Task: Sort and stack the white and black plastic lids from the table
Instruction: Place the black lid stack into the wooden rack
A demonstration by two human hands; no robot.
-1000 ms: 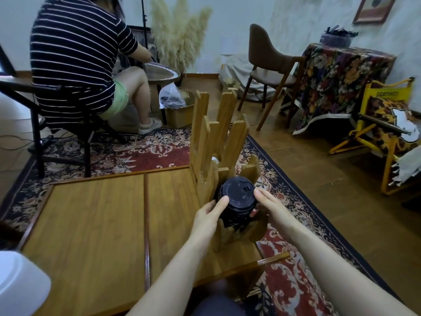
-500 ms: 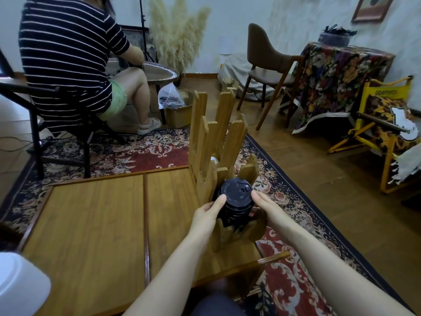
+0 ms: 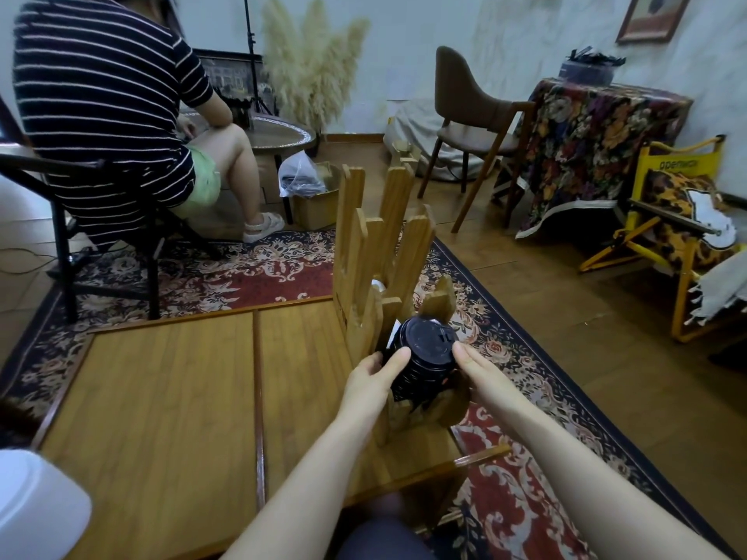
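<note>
A stack of black plastic lids [image 3: 424, 357] lies on its side in the near end of a slatted wooden rack [image 3: 376, 256] on the wooden table [image 3: 169, 398]. My left hand [image 3: 374, 379] holds the stack's left side, thumb on its rim. My right hand [image 3: 481, 371] holds the right side, fingers wrapped round it. A bit of a white lid [image 3: 378, 284] shows deeper between the rack's slats.
A white rounded object [image 3: 36, 507] sits at the table's near left corner. A seated person in a striped top [image 3: 105, 95] is beyond the table at the left. A chair [image 3: 469, 115], a covered side table [image 3: 598, 143] and a yellow folding chair [image 3: 683, 220] stand at the right.
Both hands have pushed the black lid stack slightly farther into the rack. The grip on each side stays the same.
</note>
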